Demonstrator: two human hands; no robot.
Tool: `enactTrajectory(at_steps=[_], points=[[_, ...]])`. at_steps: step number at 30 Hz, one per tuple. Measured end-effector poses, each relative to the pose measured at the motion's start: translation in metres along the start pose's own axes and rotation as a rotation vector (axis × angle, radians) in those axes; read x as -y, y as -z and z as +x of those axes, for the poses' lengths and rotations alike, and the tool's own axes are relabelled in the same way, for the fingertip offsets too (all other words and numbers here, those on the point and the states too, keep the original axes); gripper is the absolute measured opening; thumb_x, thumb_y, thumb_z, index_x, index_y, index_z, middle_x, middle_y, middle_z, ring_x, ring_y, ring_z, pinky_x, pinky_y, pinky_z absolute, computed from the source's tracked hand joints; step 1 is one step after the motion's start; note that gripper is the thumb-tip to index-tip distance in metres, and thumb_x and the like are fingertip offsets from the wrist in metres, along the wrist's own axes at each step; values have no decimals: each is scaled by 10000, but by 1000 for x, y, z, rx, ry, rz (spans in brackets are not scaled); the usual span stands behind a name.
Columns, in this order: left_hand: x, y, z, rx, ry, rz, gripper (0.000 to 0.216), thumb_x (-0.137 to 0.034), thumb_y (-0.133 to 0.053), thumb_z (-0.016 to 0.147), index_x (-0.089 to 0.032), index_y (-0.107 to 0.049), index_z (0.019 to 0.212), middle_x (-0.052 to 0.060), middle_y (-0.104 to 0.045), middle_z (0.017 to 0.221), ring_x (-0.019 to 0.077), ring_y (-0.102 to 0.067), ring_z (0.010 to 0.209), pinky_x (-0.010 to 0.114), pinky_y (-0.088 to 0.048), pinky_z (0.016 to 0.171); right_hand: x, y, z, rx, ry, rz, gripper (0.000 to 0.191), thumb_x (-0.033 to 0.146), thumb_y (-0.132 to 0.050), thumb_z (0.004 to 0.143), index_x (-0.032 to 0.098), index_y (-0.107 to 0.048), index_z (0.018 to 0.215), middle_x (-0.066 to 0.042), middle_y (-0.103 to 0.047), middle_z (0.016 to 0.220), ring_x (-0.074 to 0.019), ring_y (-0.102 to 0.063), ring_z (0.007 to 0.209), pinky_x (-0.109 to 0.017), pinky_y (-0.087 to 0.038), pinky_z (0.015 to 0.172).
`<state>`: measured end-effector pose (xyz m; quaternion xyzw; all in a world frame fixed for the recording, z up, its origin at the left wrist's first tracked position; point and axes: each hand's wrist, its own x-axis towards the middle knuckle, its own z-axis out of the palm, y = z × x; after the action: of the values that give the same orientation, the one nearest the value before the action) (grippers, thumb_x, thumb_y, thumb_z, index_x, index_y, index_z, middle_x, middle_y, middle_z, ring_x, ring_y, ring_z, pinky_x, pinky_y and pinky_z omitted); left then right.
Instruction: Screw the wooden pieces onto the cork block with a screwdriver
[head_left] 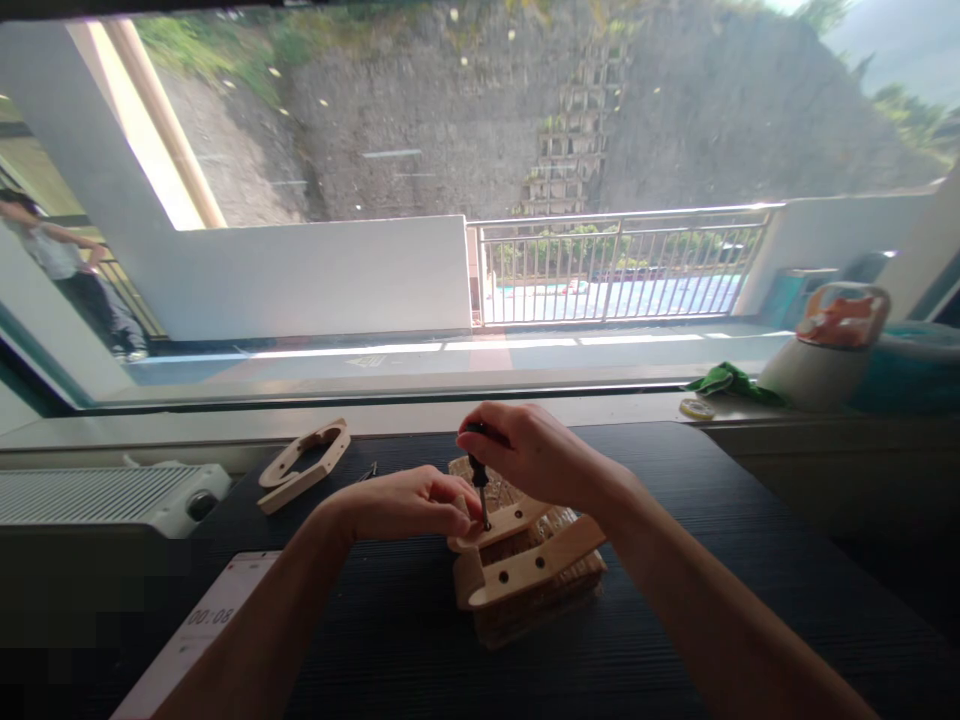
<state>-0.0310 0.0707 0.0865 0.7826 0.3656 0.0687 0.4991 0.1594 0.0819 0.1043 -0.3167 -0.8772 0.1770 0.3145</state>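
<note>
My right hand (pixel 517 445) is closed around the black handle of a screwdriver (pixel 478 478), which stands upright. Its shaft points down at a hole near the left end of a pale wooden bar (pixel 517 516). My left hand (pixel 427 505) is closed beside the tip, its thumb and fingers pinched together at the wood; what they pinch is hidden. Nearer to me lies a second wooden piece (pixel 517 578) with two dark holes. Both wooden parts rest on a block wrapped in clear, crinkled plastic (pixel 525 622).
A wooden ring-shaped frame (pixel 306 462) lies at the table's back left, near small dark metal parts (pixel 367 471). A phone (pixel 206 625) showing a timer is by my left forearm. A green cloth (pixel 726 380) and a roll of tape (pixel 697 409) sit on the windowsill.
</note>
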Motion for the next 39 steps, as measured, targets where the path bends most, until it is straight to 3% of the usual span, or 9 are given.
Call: enactTrajectory(at_steps=[7,18,29,33,39], points=[[1,0,1,17,-7,-9,267,-266,-539,807,-143,-673,1003,32,-629,985,191,-541,916,248,-406,808,2,-1,0,-14,-7,-52,255,405,-478,864,180,-595,885,26,-534,626,-66,-401,548,-198,-251,510],[3,0,0,24,11,-56,274,-242,-531,807,-113,-669,1006,43,-650,977,196,-550,920,262,-404,821,9,4,-2,93,67,-29,215,313,-453,881,197,-595,993,34,-535,637,-64,-417,560,-195,-270,528],[4,0,0,22,20,-43,285,-252,-543,802,-143,-663,1037,25,-627,990,177,-536,902,238,-404,791,-1,-3,-1,-11,0,-96,262,422,-479,859,183,-586,846,36,-525,613,-62,-385,527,-203,-240,500],[6,0,1,5,12,-39,282,-256,-550,797,-145,-671,1026,24,-615,1012,163,-521,895,217,-398,779,2,-2,0,-35,30,-128,195,325,-468,871,202,-591,958,44,-519,613,-62,-381,539,-206,-241,529],[2,0,0,16,-1,-45,239,-242,-536,802,-132,-676,962,10,-626,903,154,-519,842,223,-397,769,11,4,-2,31,94,-107,225,249,-460,863,202,-612,1023,31,-550,641,-63,-390,541,-209,-253,549]])
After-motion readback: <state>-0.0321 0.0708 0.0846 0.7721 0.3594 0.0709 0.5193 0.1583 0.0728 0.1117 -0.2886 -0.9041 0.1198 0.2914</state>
